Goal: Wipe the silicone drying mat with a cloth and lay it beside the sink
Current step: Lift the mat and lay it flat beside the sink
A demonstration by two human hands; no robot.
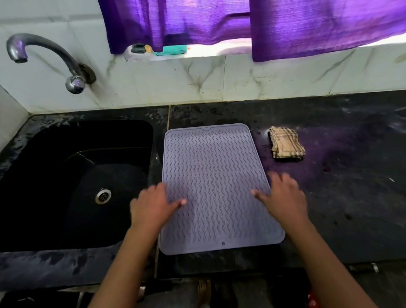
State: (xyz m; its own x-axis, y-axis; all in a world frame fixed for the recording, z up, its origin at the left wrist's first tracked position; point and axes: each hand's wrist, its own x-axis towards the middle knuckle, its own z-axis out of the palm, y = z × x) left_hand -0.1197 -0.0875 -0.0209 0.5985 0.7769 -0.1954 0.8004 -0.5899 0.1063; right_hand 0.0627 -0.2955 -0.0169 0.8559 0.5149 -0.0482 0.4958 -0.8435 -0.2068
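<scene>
**Mat flat beside sink, both hands on it**

Sink [36,159]: black basin sunk in dark counter [337,195], far left. Nothing seen inside but metal drain [103,195]; basin floor too dark to judge wet or dry. Curved tap [44,55] on tiled wall above, spout toward left.

Mat [214,188]: grey-lilac, wavy ribbed surface, lying flat on counter just right of sink, left edge close to sink rim. Long axis running away from body toward wall. Small notch at middle of far short edge, small round dot near middle of near short edge. Corners rounded, none lifted.

Left hand [153,206]: laid over mat's left edge, fingers spread, thumb stretched onto ribs. Not clenched, nothing held. Right hand [281,197]: over mat's right edge, same spread posture, thumb pointing inward across ribs, nothing held. Both blurred; whether pressing or merely resting, cannot tell.

Cloth [287,144]: folded, beige with dark check, on counter right of mat's far corner, apart from mat and from both hands.

Purple curtain [215,19] over window at top. On sill beneath its hem, a teal object and something dark, partly hidden, not identifiable. Below counter edge, dim shapes, cut off by frame.
</scene>
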